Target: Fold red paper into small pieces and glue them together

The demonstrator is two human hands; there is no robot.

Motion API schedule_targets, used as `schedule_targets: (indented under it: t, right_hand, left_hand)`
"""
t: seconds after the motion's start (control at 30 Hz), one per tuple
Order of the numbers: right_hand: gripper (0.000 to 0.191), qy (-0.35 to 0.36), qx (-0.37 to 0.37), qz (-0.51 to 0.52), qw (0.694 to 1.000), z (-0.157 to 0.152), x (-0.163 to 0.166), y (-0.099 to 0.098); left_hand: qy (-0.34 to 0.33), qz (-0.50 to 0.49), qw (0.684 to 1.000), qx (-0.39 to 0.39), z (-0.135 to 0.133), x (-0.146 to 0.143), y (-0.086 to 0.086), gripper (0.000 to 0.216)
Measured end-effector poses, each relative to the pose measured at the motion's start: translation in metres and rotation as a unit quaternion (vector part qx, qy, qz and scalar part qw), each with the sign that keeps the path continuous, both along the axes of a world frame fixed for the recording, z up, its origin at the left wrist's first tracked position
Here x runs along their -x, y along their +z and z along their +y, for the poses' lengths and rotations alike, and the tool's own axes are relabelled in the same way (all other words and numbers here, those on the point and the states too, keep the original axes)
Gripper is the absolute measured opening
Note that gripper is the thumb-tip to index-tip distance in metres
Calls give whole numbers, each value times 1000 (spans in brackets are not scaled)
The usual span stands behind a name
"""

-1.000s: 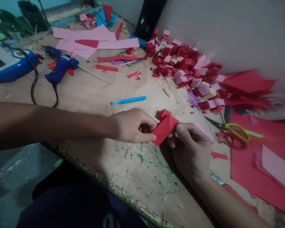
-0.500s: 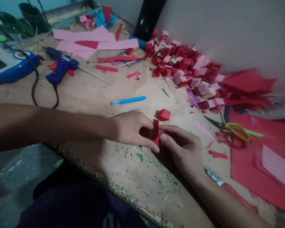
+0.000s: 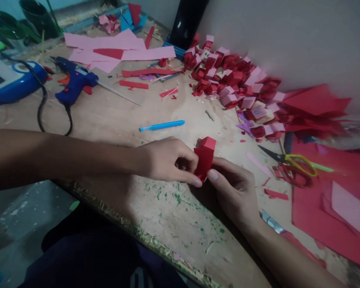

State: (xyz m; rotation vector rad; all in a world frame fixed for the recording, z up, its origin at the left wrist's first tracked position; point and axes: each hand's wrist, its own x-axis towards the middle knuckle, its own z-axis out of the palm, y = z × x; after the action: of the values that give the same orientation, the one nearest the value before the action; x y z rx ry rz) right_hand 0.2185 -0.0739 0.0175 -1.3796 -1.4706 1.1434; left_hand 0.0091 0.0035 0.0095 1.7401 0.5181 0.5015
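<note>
A small piece of red paper (image 3: 203, 160) stands folded between both hands near the front of the wooden table (image 3: 174, 216). My left hand (image 3: 168, 159) pinches its left side with fingers curled. My right hand (image 3: 232, 188) pinches its lower right edge with thumb and fingers closed. A small red paper cube (image 3: 209, 142) sits on the table just behind the folded piece, touching or nearly touching it.
A heap of red and pink paper cubes (image 3: 237, 86) lies along the wall. Yellow-handled scissors (image 3: 291, 162) rest on red sheets (image 3: 324, 216) at right. A blue pen (image 3: 162, 125), a blue glue gun (image 3: 73, 80) with cord, and pink sheets (image 3: 120, 48) lie farther back.
The red paper, flat and wide one second ago, has been folded narrow and now stands more upright between my fingers. Both hands stayed in the same spot.
</note>
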Motion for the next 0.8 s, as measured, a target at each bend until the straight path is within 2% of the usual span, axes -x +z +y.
schedule_targets:
  t: [0.2,0.33,0.5,0.6,0.7,0.8]
  right_hand:
    - [22,-60,4,86,995,-1,-3,-8]
    - [24,-50,8,155,987,2,1,-7]
    - [20,-53,-6,106,993,3,-2,-13]
    - [15,-46,-3,85,995,2,-4,-13]
    - [18,-47,-2,78,996,2,-3,-12]
    - [21,-66,1,81,995,2,0,-10]
  left_hand:
    - [14,-17,1000,-5,1,2,2,26]
    - [26,-26,999,1,1,3,2,20]
    - [74,-35,996,19,2,3,9,19]
    - [97,-44,992,60,3,2,9,18]
    - [83,-51,989,109,4,0,4,14]
    - [67,-51,989,124,5,0,-2,14]
